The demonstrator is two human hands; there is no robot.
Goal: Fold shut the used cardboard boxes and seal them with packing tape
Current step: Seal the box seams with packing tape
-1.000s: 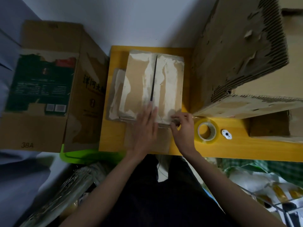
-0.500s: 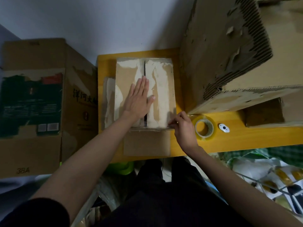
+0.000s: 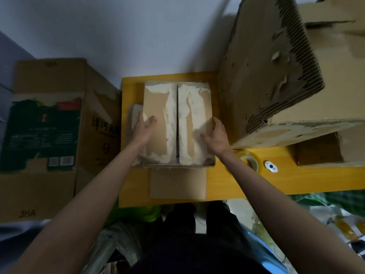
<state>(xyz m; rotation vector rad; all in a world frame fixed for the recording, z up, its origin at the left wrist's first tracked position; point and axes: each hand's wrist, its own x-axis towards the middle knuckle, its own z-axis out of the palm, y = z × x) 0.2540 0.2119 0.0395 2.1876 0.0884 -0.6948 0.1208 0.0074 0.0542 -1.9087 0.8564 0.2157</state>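
Big torn box [image 3: 272,72] leaning at the right, corrugation laid bare along its edge; printed box [image 3: 45,131] standing left of the table, well apart from the work. Yellow table [image 3: 256,182] between them, carrying the small box [image 3: 177,123] at its far middle, flaps folded flat, a dark seam open down the centre, pale scars from stripped tape on both flaps. A loose flap or card sheet [image 3: 177,183] flat on the table just in front of it. Left hand [image 3: 143,129] at the left edge, thumb on top, fingers seemingly bent over the side onto a side flap; right hand [image 3: 216,135] at the right edge, thumb on the top flap, fingers bent over the side. Both gripping the box, squeezing or steadying. Tape roll [image 3: 249,160] on the table just right of the right wrist, partly hidden by it; small white gadget [image 3: 271,166] just beyond, purpose unclear. No fresh tape visible over the seam, though dim light and blur hinder certainty. Step in hand, by judgement: closing and squaring the flaps, sealing not yet begun. Next move likely needing one hand to keep the flaps pressed together and the other to fetch the roll, find its loose end, and run a strip along the seam.
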